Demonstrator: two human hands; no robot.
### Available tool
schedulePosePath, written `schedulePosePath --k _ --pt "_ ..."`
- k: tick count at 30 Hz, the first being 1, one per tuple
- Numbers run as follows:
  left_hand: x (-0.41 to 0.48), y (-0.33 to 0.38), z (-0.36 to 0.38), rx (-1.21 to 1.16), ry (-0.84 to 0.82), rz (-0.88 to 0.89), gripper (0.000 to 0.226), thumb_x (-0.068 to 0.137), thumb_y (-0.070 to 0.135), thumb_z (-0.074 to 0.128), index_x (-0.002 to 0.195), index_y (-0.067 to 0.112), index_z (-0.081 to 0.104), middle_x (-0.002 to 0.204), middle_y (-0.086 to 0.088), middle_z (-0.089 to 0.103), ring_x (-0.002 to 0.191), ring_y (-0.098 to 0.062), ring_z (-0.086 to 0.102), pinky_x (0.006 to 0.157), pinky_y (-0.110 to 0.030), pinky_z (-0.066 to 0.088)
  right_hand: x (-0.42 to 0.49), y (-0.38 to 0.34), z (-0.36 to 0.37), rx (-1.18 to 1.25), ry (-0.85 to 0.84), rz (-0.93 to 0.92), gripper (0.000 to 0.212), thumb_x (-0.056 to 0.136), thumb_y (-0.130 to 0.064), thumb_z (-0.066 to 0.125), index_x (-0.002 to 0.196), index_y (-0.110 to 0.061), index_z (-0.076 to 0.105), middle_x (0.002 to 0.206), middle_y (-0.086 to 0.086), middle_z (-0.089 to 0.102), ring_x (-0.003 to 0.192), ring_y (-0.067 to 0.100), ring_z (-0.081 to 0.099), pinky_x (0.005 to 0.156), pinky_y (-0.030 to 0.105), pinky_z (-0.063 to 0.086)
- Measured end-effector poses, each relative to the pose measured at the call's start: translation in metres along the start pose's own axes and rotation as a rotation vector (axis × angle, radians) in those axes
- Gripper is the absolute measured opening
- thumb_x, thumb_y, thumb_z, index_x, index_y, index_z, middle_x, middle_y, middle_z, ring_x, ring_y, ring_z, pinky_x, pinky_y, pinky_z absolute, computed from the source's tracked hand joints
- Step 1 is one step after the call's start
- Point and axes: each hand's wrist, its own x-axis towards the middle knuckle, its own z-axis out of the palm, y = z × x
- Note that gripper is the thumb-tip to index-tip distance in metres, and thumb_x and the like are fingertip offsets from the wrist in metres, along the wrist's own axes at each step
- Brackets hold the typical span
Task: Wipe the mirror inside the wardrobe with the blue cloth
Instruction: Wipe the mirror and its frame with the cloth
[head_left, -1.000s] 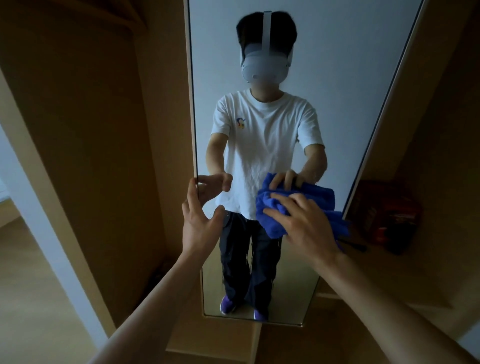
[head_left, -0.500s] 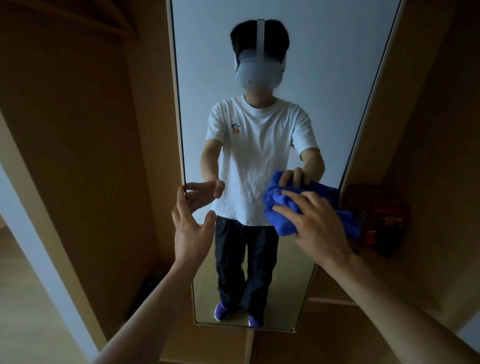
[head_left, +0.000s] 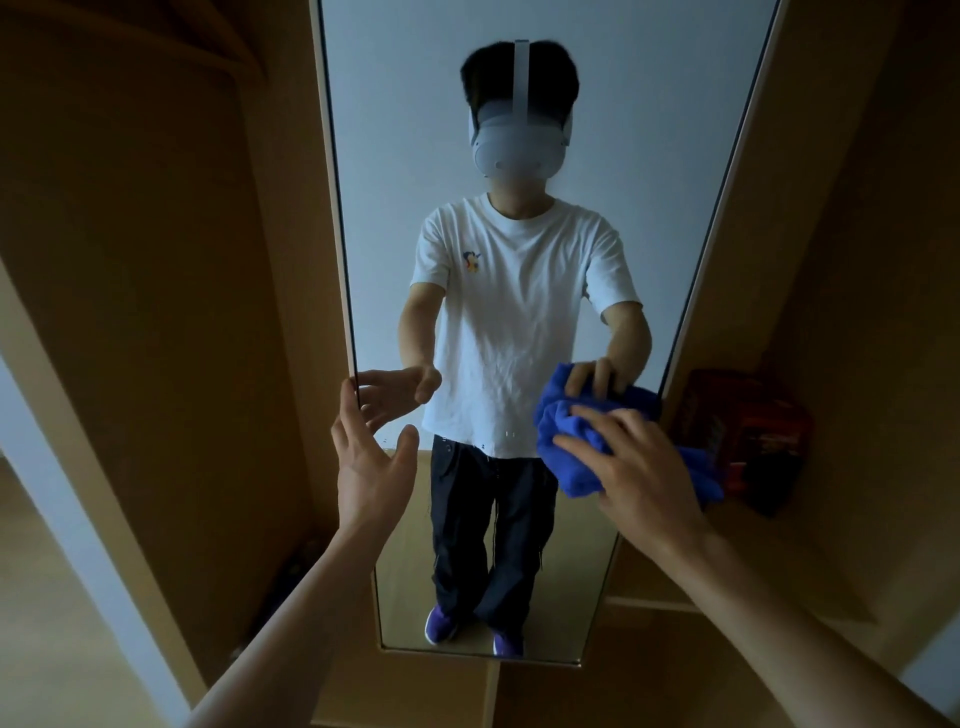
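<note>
Fingers (head_left: 582, 448) of the right hand (head_left: 649, 478) curl over a bunched blue cloth (head_left: 563, 467) and press it against the mirror (head_left: 649, 156) near its right edge. The left hand (head_left: 371, 467) is spread, its fingers apart and holding nothing, with the index tip at the mirror's left edge. The mirror stands upright inside the wardrobe (head_left: 156, 312), between wooden panels. To its right, a dark red box (head_left: 748, 431) sits on a wardrobe shelf (head_left: 779, 561), just beside the cloth. The glass reflects the person in a white shirt and dark trousers.
</note>
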Motion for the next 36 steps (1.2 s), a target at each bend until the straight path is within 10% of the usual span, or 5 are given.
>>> schedulePosePath --k 9,16,23,31,36 --pt "-0.002 0.000 0.002 -0.004 -0.001 0.001 0.087 0.099 0.029 0.062 0.161 0.035 0.002 0.166 -0.006 0.017 0.139 -0.029 0.042 0.080 -0.037 0.044 0.032 0.041 -0.032 -0.043 0.209 0.090 0.065 0.063 0.000 0.060 0.126 -0.019 0.065 0.135 0.007 0.058 0.104 0.030 0.050 0.088 0.042 0.043" --pt "-0.001 -0.002 0.002 0.011 0.006 0.000 0.086 0.099 0.029 0.061 0.162 0.034 0.003 0.165 -0.006 0.020 0.140 -0.027 0.041 0.082 -0.037 0.042 -0.019 0.025 0.001 0.037 -0.003 0.025 0.067 0.062 0.005 0.077 0.122 -0.022 0.069 0.132 0.004 0.061 0.103 0.029 0.054 0.079 0.046 0.051" --pt "-0.003 -0.002 0.003 0.007 0.010 -0.006 0.086 0.098 0.028 0.062 0.162 0.035 0.004 0.164 -0.005 0.020 0.140 -0.028 0.041 0.082 -0.039 0.044 0.022 0.056 -0.035 0.030 0.252 0.159 0.067 0.064 0.006 0.067 0.124 -0.022 0.064 0.132 0.003 0.058 0.099 0.026 0.048 0.082 0.039 0.044" --pt "-0.004 -0.003 0.002 -0.017 0.016 0.002 0.087 0.097 0.027 0.064 0.162 0.035 0.006 0.165 -0.003 0.020 0.137 -0.019 0.041 0.083 -0.037 0.042 -0.035 0.029 0.008 0.127 0.083 0.171 0.071 0.062 0.008 0.076 0.126 -0.021 0.067 0.131 0.005 0.061 0.099 0.027 0.054 0.082 0.041 0.053" --pt "-0.006 -0.003 0.000 -0.051 0.000 0.028 0.087 0.097 0.026 0.064 0.162 0.034 0.007 0.164 -0.002 0.022 0.128 -0.005 0.034 0.088 -0.037 0.040 -0.010 0.029 -0.009 0.307 0.302 0.507 0.064 0.075 0.006 0.065 0.131 -0.023 0.058 0.128 0.012 0.055 0.112 0.028 0.053 0.080 0.034 0.052"
